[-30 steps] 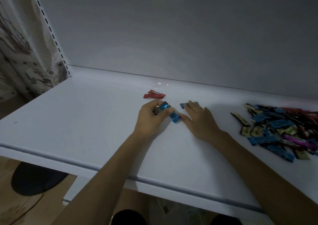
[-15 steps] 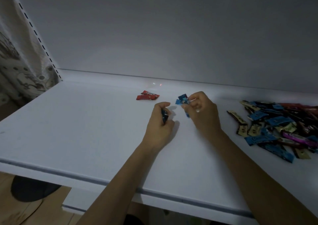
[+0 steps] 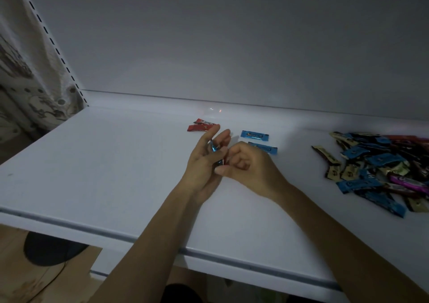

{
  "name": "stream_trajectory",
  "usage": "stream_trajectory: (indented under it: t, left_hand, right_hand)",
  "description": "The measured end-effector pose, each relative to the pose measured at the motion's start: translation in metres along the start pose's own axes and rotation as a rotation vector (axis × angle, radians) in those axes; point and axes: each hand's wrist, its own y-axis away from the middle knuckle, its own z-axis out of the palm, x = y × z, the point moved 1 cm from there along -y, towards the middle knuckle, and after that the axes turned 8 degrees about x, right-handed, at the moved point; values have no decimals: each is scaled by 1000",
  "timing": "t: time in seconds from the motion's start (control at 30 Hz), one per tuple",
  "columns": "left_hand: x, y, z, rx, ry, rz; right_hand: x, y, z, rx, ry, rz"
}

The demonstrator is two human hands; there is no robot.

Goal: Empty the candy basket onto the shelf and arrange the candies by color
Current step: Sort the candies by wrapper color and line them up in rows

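Blues [image 3: 254,135]: two now laid right of reds [image 3: 202,126] (blue group begun).
Left hand [image 3: 204,165]: fingers pinch third blue [image 3: 214,150].
Right hand [image 3: 248,165]: fingers curled, hold unclear.

No legible text on wrappers.

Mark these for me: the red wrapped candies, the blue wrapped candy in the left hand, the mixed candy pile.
Red wrapped candies [image 3: 200,128]: head view, nearer wrapper's middle.
Blue wrapped candy [image 3: 214,149] in left hand [image 3: 202,165]: head view, its shiny upper end.
Mixed candy pile [image 3: 381,159]: head view, a central blue wrapper.
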Motion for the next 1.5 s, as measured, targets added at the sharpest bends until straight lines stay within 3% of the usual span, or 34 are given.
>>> stream_trajectory:
  t: [0.17,0.33,0.63,0.73,0.8,0.87,0.93,1.1,1.2,1.27,1.4,1.5]
  left_hand:
    - [-7,-4,0,-45,-65,-13]
    - [-11,-3,3,-97,-199,39]
    - [-12,1,7,41,-196,247]
    - [-10,-1,6,108,-167,234]
    - [-9,-1,7,147,-181,209]
    - [-9,-1,7,176,-239,225]
    - [-9,0,7,200,-285,239]
    - [-7,7,14,121,-212,227]
    - [-5,11,17,100,-233,247]
    - [-5,11,16,127,-302,273]
    - [-8,8,10,142,-370,277]
    - [-9,9,10,94,-359,272]
  right_hand:
    - [6,-3,6,37,3,-16]
    - [2,-8,-3,13,-238,126]
    - [4,-6,-2,182,39,-59]
    - [10,-15,-16,338,-5,83]
    - [18,-21,-33,394,135,190]
    - [27,-22,-46,258,509,202]
    - [34,-21,-48,175,698,210]
    - [30,-15,-51,295,869,184]
    - [28,-12,-49,326,905,-140]
    - [32,-12,-42,229,908,-324]
    - [46,-21,-32,64,905,-235]
    - [58,-27,-31,99,903,-213]
